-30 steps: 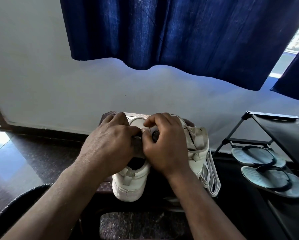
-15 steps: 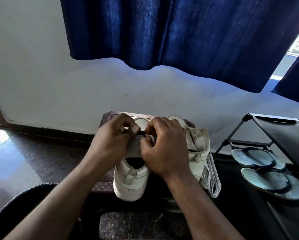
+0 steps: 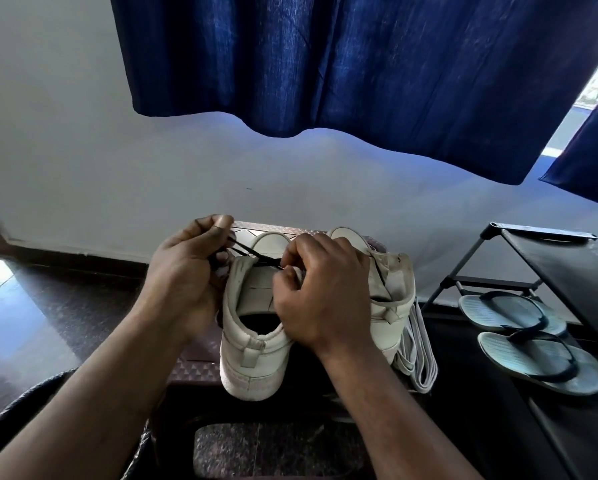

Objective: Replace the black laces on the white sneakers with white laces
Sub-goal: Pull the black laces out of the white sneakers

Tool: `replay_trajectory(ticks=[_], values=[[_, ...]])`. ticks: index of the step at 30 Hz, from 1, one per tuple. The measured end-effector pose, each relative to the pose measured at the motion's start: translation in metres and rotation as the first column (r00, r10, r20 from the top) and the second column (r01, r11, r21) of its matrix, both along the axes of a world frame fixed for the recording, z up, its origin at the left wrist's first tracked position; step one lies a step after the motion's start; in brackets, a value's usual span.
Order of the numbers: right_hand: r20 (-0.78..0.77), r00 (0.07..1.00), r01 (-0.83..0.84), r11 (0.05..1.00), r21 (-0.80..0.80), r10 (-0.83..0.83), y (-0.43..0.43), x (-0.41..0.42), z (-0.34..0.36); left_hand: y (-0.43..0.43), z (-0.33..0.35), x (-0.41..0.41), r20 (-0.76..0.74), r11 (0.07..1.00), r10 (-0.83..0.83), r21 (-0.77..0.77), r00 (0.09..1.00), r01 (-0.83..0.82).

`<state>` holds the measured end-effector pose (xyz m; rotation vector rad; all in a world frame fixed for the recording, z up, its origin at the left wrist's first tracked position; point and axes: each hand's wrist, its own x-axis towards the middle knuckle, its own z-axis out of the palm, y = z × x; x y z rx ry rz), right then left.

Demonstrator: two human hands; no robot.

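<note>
Sneakers stand side by side, heels toward the person, on a small brown patterned tabletop (image 3: pixel 193 370). The left-side white high-top sneaker (image 3: pixel 252 362) is between the two hands, and the right-side white high-top sneaker (image 3: pixel 394 282) is just past the right one.

The left hand (image 3: pixel 186 282) has its grip clamped on a thin black lace (image 3: pixel 252 253). Thumb and forefinger pinch it up and off to the left of the shoe, so the lace runs taut across the top of the tongue. The right hand (image 3: pixel 321 292) is curled over that shoe's right flank, its grip pinched on the other end of the same lace at the eyelet edge.

A bundle of flat white laces (image 3: pixel 417 355) lies against the outer side of the right-side sneaker and droops over the tabletop's edge. Well off to the right, a black metal shoe rack (image 3: pixel 550 258) holds a pair of grey-blue rubber flip-flops (image 3: pixel 533 355). A dark blue cloth curtain (image 3: pixel 359 64) hangs overhead against the pale wall.
</note>
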<state>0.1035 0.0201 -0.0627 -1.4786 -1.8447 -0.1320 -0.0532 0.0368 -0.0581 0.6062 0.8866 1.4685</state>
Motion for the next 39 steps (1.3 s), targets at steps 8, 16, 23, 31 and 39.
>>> replay_trajectory(ticks=[8,16,23,31,39], values=[[-0.046,0.999,0.016,1.0,0.005,-0.016,0.001,-0.001,-0.001,0.003,-0.004,-0.019,-0.739,0.981,-0.056,0.083,0.672,0.173],[-0.113,0.993,-0.028,0.999,0.042,0.033,0.002,-0.001,0.001,-0.007,0.007,-0.007,-0.937,0.951,0.251,0.286,0.244,0.119],[-0.107,0.993,-0.045,0.996,0.072,0.053,0.002,0.001,-0.003,-0.002,0.007,-0.019,-0.244,0.967,0.177,0.223,0.954,-0.122],[-0.08,0.996,-0.038,0.995,0.089,0.045,0.002,0.0,-0.004,0.002,0.005,-0.033,-0.745,0.966,0.156,0.252,0.648,0.057],[-0.083,0.995,-0.044,0.995,0.095,0.052,0.002,0.001,-0.004,0.004,0.0,-0.029,-0.897,0.948,0.304,0.318,0.322,-0.01]])
